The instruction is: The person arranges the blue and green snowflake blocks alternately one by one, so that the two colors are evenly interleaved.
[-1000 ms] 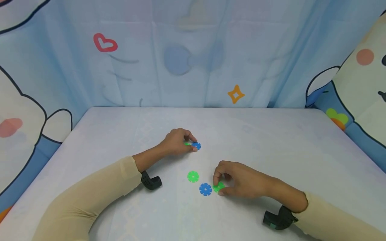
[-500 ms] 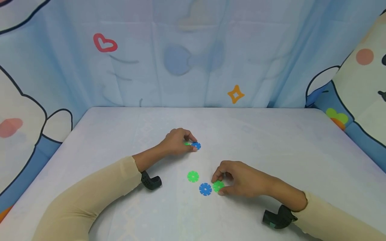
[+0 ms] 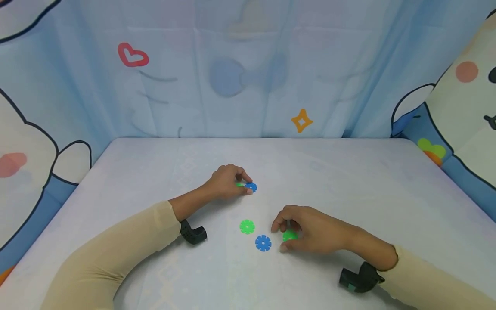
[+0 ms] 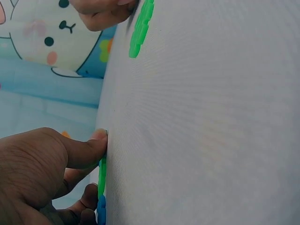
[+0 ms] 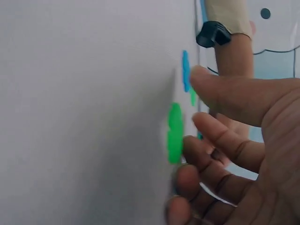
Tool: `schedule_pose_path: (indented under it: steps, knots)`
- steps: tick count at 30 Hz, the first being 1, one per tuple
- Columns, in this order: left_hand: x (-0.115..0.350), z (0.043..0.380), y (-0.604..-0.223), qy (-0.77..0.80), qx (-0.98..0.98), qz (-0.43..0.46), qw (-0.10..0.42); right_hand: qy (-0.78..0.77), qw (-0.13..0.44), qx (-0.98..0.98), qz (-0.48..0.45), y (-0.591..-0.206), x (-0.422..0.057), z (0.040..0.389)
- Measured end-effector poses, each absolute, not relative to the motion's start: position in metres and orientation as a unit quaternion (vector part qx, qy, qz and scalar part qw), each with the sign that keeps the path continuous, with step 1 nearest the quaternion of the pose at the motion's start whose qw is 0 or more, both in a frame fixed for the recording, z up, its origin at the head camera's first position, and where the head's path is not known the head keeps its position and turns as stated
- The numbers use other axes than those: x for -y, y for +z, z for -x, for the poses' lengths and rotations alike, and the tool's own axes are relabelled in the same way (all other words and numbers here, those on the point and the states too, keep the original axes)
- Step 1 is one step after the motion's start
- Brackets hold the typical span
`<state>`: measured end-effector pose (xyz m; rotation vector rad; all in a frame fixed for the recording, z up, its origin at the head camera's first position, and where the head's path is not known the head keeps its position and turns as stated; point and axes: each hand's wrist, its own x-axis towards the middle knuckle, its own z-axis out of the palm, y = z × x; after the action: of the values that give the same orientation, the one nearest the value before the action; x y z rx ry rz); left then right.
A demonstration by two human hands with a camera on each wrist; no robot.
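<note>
At the far middle of the table, my left hand (image 3: 226,183) pinches a blue interlocking disc (image 3: 252,187) with notched edges between thumb and forefinger. A green disc (image 3: 240,184) shows partly behind that hand's fingers. In the left wrist view another blue disc (image 4: 101,211) lies under the curled fingers. My right hand (image 3: 311,230) is low over the table with thumb and forefinger spread apart. Beneath it, close to the palm, is a green disc (image 3: 289,235); the right wrist view shows this green disc (image 5: 175,133) beside the fingertips, away from the thumb.
Left of my right hand, a blue disc (image 3: 263,243) and a green disc (image 3: 247,227) lie flat on the white-covered table (image 3: 174,159). A light blue printed curtain (image 3: 248,64) hangs behind the table. Each wrist wears a black camera (image 3: 362,277).
The green disc by my right hand has shifted right, from between the fingertips to under the palm, and thumb and forefinger are now off it. My left hand has stayed still.
</note>
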<state>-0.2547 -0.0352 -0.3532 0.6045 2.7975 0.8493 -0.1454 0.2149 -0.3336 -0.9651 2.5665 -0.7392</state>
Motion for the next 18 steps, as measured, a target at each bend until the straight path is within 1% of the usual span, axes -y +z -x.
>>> schedule_pose_path:
  steps: [6, 18]
  knots:
    - [0.0369, 0.2549, -0.351, 0.287, -0.932, -0.208, 0.081, -0.227, 0.157, -0.91, 0.309, -0.3258, -0.2213, 0.1484]
    - [0.0371, 0.2559, -0.3525, 0.285, -0.933, -0.206, 0.083, -0.201, 0.156, -0.925, 0.28, -0.3257, -0.2189, 0.148]
